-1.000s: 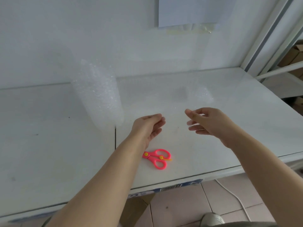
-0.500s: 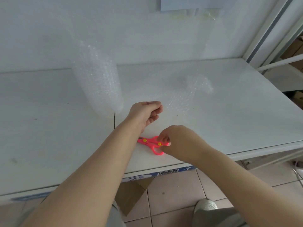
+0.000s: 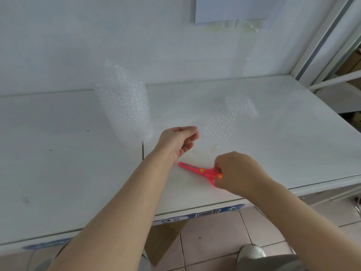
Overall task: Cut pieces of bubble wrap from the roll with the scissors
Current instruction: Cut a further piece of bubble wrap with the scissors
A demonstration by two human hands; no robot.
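Gripping the pink scissors (image 3: 199,171) by their handles, my right hand (image 3: 240,173) sits close to the near edge of the white table (image 3: 58,169), fingers curled around the loops so that only the blades and the yellow pivot show. The blades are closed and point left, their tip ending just below my left wrist. My left hand (image 3: 177,141) is held with the fingers bent inward, loosely cupped and with nothing in it that I can make out, at the near edge of the unrolled bubble wrap sheet (image 3: 214,118); whether it touches the sheet I cannot tell. That sheet lies flat across the table and runs right from the roll (image 3: 125,106), which stands upright just left of my left hand, above a seam between 2 table panels. A curled end of the wrap rises at the sheet's far right. Bare table lies open to the left of the roll and to the right of the sheet, out to the metal frame (image 3: 320,47). Behind everything stands the white wall (image 3: 97,36); below the near edge are floor tiles (image 3: 214,241).
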